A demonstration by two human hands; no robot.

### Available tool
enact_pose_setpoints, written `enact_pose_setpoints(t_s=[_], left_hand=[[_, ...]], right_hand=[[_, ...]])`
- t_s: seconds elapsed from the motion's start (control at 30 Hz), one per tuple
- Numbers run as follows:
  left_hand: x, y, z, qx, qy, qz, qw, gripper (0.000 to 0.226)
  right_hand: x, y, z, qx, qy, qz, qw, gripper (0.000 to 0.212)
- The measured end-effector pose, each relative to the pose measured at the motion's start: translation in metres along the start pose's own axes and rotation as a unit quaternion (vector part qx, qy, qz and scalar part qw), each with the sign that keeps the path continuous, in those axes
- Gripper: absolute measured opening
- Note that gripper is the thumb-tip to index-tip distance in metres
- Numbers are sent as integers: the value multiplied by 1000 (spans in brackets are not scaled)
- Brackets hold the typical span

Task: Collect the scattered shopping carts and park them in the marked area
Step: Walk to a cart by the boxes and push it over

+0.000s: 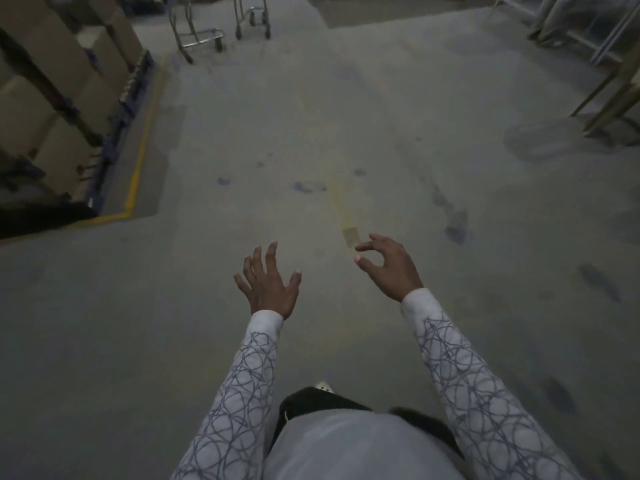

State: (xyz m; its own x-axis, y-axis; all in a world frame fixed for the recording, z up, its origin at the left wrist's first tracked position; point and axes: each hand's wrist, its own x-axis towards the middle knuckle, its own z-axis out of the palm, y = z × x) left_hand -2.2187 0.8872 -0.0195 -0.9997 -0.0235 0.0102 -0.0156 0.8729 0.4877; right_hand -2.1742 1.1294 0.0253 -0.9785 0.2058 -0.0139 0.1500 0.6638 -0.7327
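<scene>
Two metal shopping carts stand far ahead at the top of the view; only their lower frames and wheels show. One cart is at the upper left, the other cart just right of it. My left hand is stretched out over the grey floor with fingers spread, holding nothing. My right hand is out in front too, its fingers loosely curled and empty. Both hands are well short of the carts.
Stacked cardboard boxes on a pallet fill the left side, bordered by a yellow floor line. Wooden and metal frame legs stand at the right. A small paper scrap lies on the concrete floor.
</scene>
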Motion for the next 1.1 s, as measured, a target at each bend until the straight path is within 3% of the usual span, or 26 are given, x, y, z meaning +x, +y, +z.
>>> enact_pose_setpoints(t_s=[0.27, 0.8, 1.1], left_hand=[[145, 29, 33, 0, -42, 40, 998, 74], [524, 146, 93, 5, -19, 44, 999, 73], [743, 168, 123, -31, -23, 47, 998, 72]], right_hand=[[148, 13, 9, 9, -20, 48, 999, 21], [564, 39, -32, -39, -70, -17, 997, 25], [790, 29, 6, -42, -93, -21, 995, 25]])
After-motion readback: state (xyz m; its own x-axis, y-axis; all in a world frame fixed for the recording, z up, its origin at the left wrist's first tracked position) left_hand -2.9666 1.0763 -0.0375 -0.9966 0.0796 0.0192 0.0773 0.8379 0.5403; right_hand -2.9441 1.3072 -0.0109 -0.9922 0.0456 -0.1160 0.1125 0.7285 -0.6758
